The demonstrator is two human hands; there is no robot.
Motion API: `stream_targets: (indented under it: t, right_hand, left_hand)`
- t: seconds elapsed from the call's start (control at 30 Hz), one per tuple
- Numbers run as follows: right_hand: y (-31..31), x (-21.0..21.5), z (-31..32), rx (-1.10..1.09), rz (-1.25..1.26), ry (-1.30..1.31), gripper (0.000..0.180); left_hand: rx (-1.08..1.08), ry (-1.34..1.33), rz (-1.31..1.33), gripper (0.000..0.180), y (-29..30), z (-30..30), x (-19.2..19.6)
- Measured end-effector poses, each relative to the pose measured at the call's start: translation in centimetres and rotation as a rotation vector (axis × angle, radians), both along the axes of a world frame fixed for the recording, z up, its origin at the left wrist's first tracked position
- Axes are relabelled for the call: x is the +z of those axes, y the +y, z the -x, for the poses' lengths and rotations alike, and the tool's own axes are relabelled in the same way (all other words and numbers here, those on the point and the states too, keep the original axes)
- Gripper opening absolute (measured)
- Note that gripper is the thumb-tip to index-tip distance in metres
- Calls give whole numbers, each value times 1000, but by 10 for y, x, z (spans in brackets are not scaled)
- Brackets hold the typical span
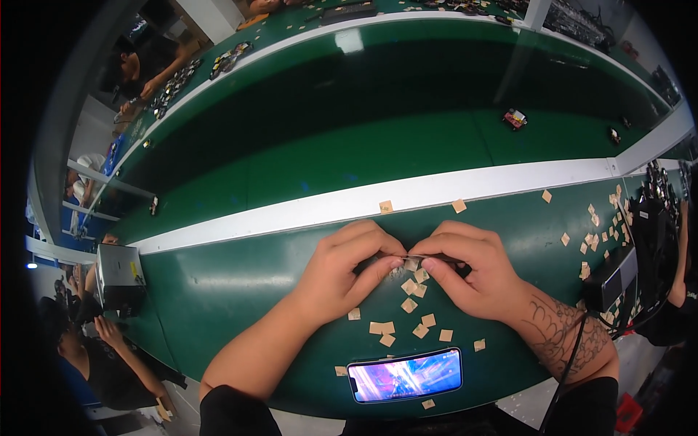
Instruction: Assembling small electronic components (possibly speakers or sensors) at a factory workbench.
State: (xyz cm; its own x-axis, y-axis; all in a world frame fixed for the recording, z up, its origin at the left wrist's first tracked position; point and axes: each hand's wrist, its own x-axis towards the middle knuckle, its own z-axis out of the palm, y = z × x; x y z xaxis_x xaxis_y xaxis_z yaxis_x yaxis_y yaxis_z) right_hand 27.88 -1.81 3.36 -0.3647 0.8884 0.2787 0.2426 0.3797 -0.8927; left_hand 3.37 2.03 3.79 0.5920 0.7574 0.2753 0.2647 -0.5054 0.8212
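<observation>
My left hand (355, 263) and my right hand (471, 267) meet over the green tabletop, fingertips almost touching. Both are closed in a pinch on a small thin piece (412, 256) between them, pale and shiny at its edge; its kind is too small to tell. Just below the fingertips lie several small tan paper squares (409, 287), some overlapping. More of them, such as a pair of squares (381, 328), are scattered nearer to me. A phone (406, 376) with a lit, colourful screen lies flat at the near edge.
Beyond a white rail (349, 207) runs a green conveyor belt (291, 160) carrying a small red part (515, 118). At right stand a black box (611, 280) and a black cable (574, 349), near many tan squares. A grey metal box (118, 269) stands left. Other people sit at both sides.
</observation>
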Motion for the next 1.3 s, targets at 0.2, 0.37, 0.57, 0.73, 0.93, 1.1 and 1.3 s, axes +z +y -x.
stream_targets:
  t: [0.2, 0.37, 0.57, 0.73, 0.93, 1.1, 1.3]
  right_hand:
    - [0, 1, -1, -10, 0, 11, 15]
    - [-1, -2, 0, -12, 21, 30, 14]
    - [-2, 2, -2, -12, 21, 15, 14]
    - [-1, -5, 1, -19, 31, 58, 14]
    - [0, -7, 1, -13, -10, 66, 15]
    - [0, -5, 0, -20, 22, 54, 14]
    - [0, -4, 0, -14, 28, 54, 15]
  left_hand:
    - [-5, -11, 6, 9, 0, -1, 1]
    - [5, 6, 33, 8, -1, 0, 2]
    - [-19, -26, 13, 8, -1, -1, 1]
    - [-10, -22, 35, 11, 1, 2, 0]
    - [-15, -34, 11, 15, 1, 3, 2]
    - [-16, -44, 5, 15, 2, 1, 1]
    - [-18, -48, -6, 14, 3, 1, 2]
